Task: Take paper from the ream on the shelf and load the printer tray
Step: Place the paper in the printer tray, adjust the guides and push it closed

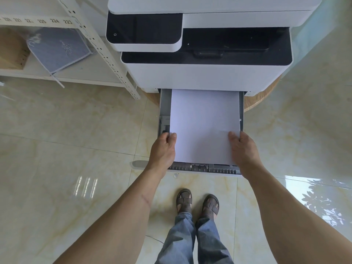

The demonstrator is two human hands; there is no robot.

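Note:
A white stack of paper lies in the grey tray pulled out from the base of the white printer. My left hand grips the paper's left edge near its front corner, thumb on top. My right hand grips the right edge the same way. The paper's far end reaches under the printer body. The tray's ribbed front shows below the paper's near edge.
A white metal shelf stands left of the printer, holding a grey-blue packet and a cardboard box. The printer sits on a round wooden stand. My sandalled feet stand on glossy tile floor.

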